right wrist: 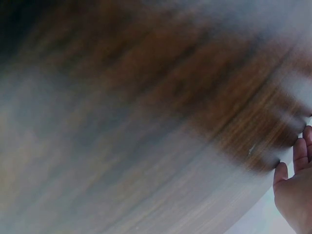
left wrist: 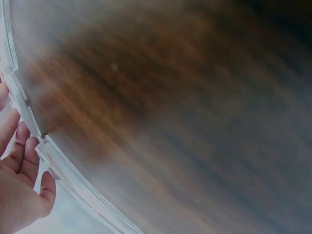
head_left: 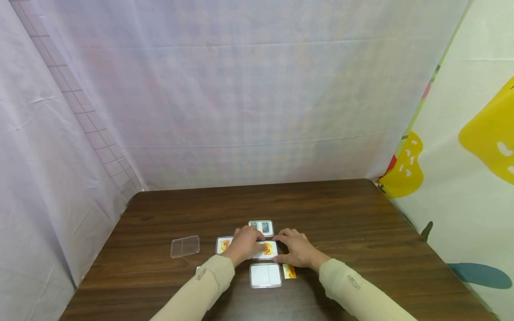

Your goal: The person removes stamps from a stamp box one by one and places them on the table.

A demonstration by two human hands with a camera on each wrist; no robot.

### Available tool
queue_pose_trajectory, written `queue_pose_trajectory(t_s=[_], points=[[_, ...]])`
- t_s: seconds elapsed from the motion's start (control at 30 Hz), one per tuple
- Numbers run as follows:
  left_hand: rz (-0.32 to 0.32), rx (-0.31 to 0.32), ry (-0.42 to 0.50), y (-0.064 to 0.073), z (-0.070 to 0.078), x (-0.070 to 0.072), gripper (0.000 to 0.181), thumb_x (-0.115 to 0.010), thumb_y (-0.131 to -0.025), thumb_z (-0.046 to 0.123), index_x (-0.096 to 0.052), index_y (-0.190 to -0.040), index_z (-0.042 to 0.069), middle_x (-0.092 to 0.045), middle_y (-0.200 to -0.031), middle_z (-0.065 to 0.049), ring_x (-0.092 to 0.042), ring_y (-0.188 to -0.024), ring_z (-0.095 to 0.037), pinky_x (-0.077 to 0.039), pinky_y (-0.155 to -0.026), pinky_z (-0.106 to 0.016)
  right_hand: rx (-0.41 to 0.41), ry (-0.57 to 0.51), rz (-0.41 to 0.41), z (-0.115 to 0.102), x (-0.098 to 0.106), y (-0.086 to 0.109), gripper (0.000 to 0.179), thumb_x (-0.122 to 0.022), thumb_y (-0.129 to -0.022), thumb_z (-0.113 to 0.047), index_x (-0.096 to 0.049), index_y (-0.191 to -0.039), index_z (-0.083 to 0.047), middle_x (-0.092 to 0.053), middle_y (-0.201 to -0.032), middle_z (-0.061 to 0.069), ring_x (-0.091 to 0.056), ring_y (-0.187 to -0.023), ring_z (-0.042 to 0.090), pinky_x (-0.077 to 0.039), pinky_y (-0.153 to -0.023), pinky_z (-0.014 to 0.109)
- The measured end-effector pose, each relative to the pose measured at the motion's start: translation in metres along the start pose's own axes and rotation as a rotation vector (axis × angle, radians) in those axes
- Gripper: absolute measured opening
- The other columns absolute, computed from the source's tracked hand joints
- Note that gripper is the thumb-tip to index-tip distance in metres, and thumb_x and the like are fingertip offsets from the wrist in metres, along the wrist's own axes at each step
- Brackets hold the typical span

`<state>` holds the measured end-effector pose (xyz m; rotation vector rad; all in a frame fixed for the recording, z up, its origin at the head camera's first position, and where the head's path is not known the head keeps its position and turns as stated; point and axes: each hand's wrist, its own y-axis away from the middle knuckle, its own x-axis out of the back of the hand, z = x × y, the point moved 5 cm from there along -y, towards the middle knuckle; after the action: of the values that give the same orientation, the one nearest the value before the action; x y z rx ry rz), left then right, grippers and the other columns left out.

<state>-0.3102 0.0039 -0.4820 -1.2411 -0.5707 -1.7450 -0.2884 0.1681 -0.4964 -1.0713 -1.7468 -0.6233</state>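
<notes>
In the middle of the table (head_left: 313,205), a flat clear case with a white insert and orange-red emblem (head_left: 270,250) lies face up. My left hand (head_left: 244,245) reaches over its left part, thumb on its face and forefinger along its far edge. At its right end is my right hand (head_left: 299,249), thumb by the near corner and fingertips by the far one. A similar emblem case (head_left: 224,244) lies to the left, partly under my left hand. Beyond, a case with a blue-green picture (head_left: 265,228) lies flat. The left wrist view shows clear case edges (left wrist: 83,183) beside relaxed fingers.
Nearer me lies a clear-rimmed case with a white inside (head_left: 266,275), with a small yellow-orange card (head_left: 289,271) to its right. An unfilled transparent case piece (head_left: 185,246) sits off to the left. Cloth curtains (head_left: 257,98) hang behind the table and along its sides.
</notes>
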Motion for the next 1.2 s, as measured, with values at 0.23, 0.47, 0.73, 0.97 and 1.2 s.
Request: queue_pose_trajectory(t_s=[0.23, 0.47, 0.73, 0.97, 1.2], points=[[0.006, 0.014, -0.004, 0.0000, -0.0008, 0.0003, 0.025, -0.076, -0.085, 0.032, -0.078, -0.101, 0.013, -0.069, -0.101, 0.001, -0.059, -0.102, -0.022, -0.038, -0.088, -0.042, -0.013, 0.004, -0.004, 0.0005, -0.0004, -0.0001, 0.061, -0.076, -0.084, -0.046, -0.061, -0.130, -0.009, -0.053, -0.130, 0.011, -0.046, -0.122, 0.035, -0.034, -0.099, 0.057], [0.007, 0.007, -0.013, -0.0006, -0.0010, -0.0003, 0.023, -0.074, -0.087, 0.032, -0.078, -0.100, 0.014, -0.070, -0.100, 0.001, -0.059, -0.100, -0.021, -0.038, -0.086, -0.041, -0.022, 0.001, -0.005, 0.0003, -0.0011, 0.0001, 0.062, -0.076, -0.084, -0.048, -0.061, -0.130, -0.010, -0.053, -0.129, 0.011, -0.046, -0.122, 0.034, -0.034, -0.099, 0.057], [0.033, -0.008, -0.008, -0.0004, 0.0016, 0.0029, 0.018, -0.075, -0.086, 0.028, -0.078, -0.096, 0.014, -0.071, -0.098, 0.002, -0.059, -0.097, -0.020, -0.038, -0.084, -0.040, -0.024, 0.003, -0.007, -0.0002, -0.0009, -0.0006, 0.061, -0.075, -0.084, -0.049, -0.062, -0.130, -0.010, -0.053, -0.129, 0.010, -0.047, -0.122, 0.034, -0.034, -0.099, 0.057], [0.059, -0.020, -0.009, 0.0000, 0.0035, 0.0050, 0.014, -0.077, -0.084, 0.026, -0.076, -0.091, 0.014, -0.069, -0.091, 0.003, -0.059, -0.094, -0.019, -0.039, -0.082, -0.041, -0.021, 0.003, -0.010, 0.0003, -0.0010, -0.0009, 0.062, -0.075, -0.084, -0.049, -0.061, -0.130, -0.010, -0.053, -0.130, 0.011, -0.046, -0.122, 0.034, -0.034, -0.099, 0.057], [0.075, -0.020, 0.023, 0.0004, 0.0061, 0.0078, 0.006, -0.077, -0.083, 0.021, -0.072, -0.085, 0.017, -0.065, -0.086, 0.005, -0.057, -0.090, -0.017, -0.039, -0.082, -0.041, -0.020, 0.002, -0.008, 0.0006, -0.0005, -0.0008, 0.063, -0.075, -0.084, -0.049, -0.061, -0.132, -0.010, -0.053, -0.130, 0.011, -0.046, -0.122, 0.034, -0.034, -0.100, 0.057]])
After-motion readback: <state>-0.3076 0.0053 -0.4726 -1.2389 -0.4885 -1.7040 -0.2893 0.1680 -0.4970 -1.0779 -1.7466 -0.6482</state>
